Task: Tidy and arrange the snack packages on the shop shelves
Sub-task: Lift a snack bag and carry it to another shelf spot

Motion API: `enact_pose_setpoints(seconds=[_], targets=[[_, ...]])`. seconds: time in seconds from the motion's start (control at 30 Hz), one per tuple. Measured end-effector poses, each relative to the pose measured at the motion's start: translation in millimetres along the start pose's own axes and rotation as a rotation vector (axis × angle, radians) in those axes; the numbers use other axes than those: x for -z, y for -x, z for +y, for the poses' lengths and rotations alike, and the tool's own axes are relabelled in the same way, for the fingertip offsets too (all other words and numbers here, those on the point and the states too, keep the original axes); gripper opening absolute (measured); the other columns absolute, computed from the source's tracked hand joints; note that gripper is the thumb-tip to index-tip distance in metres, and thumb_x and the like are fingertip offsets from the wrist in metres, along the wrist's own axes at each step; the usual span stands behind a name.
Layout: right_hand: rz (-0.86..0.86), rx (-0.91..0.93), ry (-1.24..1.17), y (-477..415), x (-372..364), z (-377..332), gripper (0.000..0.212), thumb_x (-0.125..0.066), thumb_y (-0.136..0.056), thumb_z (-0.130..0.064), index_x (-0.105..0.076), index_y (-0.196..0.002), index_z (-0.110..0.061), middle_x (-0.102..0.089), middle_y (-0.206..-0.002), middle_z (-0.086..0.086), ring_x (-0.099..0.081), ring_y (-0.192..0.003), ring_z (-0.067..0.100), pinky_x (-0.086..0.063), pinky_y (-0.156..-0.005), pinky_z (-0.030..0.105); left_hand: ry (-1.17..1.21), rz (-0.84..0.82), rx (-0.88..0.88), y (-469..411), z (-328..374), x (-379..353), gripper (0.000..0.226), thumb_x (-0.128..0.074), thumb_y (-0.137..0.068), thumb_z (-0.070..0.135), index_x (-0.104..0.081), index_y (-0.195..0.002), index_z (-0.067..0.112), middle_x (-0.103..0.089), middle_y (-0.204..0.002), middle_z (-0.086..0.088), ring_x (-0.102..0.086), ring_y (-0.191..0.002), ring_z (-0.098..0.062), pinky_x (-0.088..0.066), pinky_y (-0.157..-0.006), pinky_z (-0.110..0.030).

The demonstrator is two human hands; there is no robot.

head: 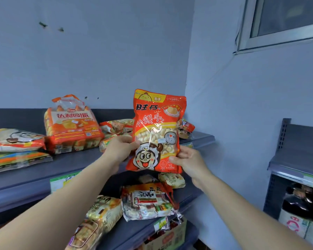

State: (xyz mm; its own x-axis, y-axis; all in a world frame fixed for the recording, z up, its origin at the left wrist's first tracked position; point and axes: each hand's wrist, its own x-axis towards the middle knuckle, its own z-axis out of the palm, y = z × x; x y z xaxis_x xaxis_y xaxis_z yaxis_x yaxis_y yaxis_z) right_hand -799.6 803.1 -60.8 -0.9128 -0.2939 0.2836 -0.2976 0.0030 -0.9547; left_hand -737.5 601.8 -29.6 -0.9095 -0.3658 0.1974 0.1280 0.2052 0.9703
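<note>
I hold a red snack bag with a cartoon face and a clear window of small round biscuits upright in front of the top shelf. My left hand grips its left edge, fingers behind and thumb in front. My right hand pinches its lower right edge. Behind the bag, on the top shelf, stand a large orange cake package and several smaller packets.
Flat bags are stacked at the top shelf's left end. The lower shelf carries rice-cracker packs and a yellow pack. A cardboard box sits below. A second rack with dark bottles stands right, under a window.
</note>
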Motion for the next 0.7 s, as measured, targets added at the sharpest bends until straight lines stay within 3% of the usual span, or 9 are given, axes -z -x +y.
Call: enact_pose_setpoints(seconds=[0.13,0.3,0.4,0.47,0.57,0.63,0.7], targets=[[0.012,0.013,-0.001,-52.2,16.8,2.0,0.033,-0.066,-0.085,0.004,-0.064,-0.099,-0.026,-0.073,-0.094,-0.007,-0.069,-0.084,0.006,-0.054,-0.066,0.02,0.001,0.024,0.027,-45.6,13.0,-19.7,0.019,-0.065,-0.091,0.023,-0.064,-0.104,0.009,-0.072,-0.091,-0.008,-0.068,-0.075,-0.019,-0.05,-0.053,-0.026],[0.038,0.019,-0.042,-105.4,35.4,9.7,0.032,-0.067,-0.084,0.004,-0.066,-0.1,-0.024,-0.073,-0.096,-0.004,-0.069,-0.087,0.011,-0.054,-0.072,0.025,-0.027,0.085,-0.002,-90.4,25.5,-48.4,0.018,-0.07,-0.088,0.018,-0.066,-0.095,0.002,-0.072,-0.092,-0.017,-0.068,-0.077,-0.028,-0.058,-0.073,-0.041],[0.022,0.013,-0.066,-136.6,50.6,13.0,0.038,-0.069,-0.082,0.002,-0.064,-0.114,-0.016,-0.072,-0.106,0.003,-0.069,-0.095,0.017,-0.055,-0.084,0.034,-0.013,0.149,-0.02,-116.4,32.1,-67.0,0.025,-0.07,-0.088,0.018,-0.065,-0.105,0.0,-0.071,-0.098,-0.019,-0.068,-0.085,-0.029,-0.058,-0.082,-0.046],[0.029,0.005,-0.109,-160.6,64.0,12.5,0.04,-0.067,-0.083,0.003,-0.06,-0.119,-0.013,-0.071,-0.103,0.003,-0.069,-0.09,0.016,-0.055,-0.076,0.031,0.021,0.186,-0.022,-132.8,36.4,-79.0,0.027,-0.068,-0.09,0.019,-0.063,-0.11,0.001,-0.07,-0.102,-0.016,-0.068,-0.086,-0.028,-0.058,-0.078,-0.042],[0.087,-0.013,-0.142,-197.8,86.5,10.1,0.032,-0.059,-0.085,0.004,-0.062,-0.113,-0.011,-0.07,-0.095,0.007,-0.068,-0.068,0.012,-0.052,-0.053,0.021,0.061,0.25,-0.038,-157.1,40.0,-94.3,0.026,-0.065,-0.092,0.019,-0.063,-0.11,0.001,-0.069,-0.102,-0.015,-0.066,-0.079,-0.024,-0.054,-0.067,-0.033],[0.118,-0.036,-0.104,-222.9,101.2,15.2,0.028,-0.06,-0.086,0.003,-0.064,-0.11,-0.011,-0.068,-0.092,0.006,-0.066,-0.055,0.006,-0.047,-0.043,0.015,0.083,0.307,-0.039,-172.5,40.2,-103.6,0.028,-0.066,-0.091,0.021,-0.064,-0.111,0.002,-0.069,-0.103,-0.015,-0.066,-0.083,-0.026,-0.054,-0.07,-0.036],[0.102,-0.05,-0.001,-247.6,113.7,27.6,0.028,-0.064,-0.085,0.002,-0.064,-0.108,-0.015,-0.067,-0.095,0.003,-0.064,-0.06,0.003,-0.045,-0.044,0.013,0.097,0.35,-0.034,-186.6,38.7,-113.8,0.027,-0.068,-0.09,0.021,-0.065,-0.109,0.002,-0.07,-0.102,-0.014,-0.067,-0.085,-0.027,-0.056,-0.075,-0.039]])
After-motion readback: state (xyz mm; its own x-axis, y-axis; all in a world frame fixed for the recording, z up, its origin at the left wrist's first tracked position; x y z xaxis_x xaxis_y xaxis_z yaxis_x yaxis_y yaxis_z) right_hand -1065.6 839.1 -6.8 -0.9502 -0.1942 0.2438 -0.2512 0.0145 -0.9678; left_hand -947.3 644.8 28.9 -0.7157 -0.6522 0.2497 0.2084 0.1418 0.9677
